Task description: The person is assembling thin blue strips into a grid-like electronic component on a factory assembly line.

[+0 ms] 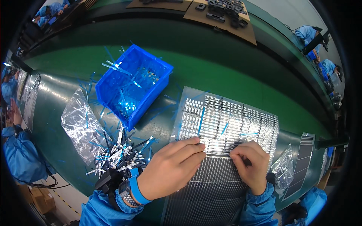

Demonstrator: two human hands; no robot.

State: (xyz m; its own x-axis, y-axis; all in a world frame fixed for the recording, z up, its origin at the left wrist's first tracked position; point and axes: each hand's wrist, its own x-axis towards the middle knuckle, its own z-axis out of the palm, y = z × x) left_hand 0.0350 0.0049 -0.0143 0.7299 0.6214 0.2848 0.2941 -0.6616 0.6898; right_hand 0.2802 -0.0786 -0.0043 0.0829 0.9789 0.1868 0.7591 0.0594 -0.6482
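Observation:
A large sheet of narrow silver-and-black strips [241,120] lies in front of me on the bench; its nearer part is dark with fine pale lines. My left hand [171,169] rests on the sheet's left side, fingers stretched forward and thumb hidden beneath. To its right, my right hand [252,164] pinches thumb and forefinger together at the lower border of the silver strips. Whatever sits in that pinch is too small to make out. Thin blue film slivers [225,129] lie on the strips. Left of my left hand is a loose heap of cut strips [122,156].
A blue plastic bin [134,88] holding blue film scraps stands beyond the heap. Clear plastic bags [81,124] lie at left and right. A dark panel [301,165] is at far right. Cardboard [245,32] with black parts lies across the green surface. Other people work around.

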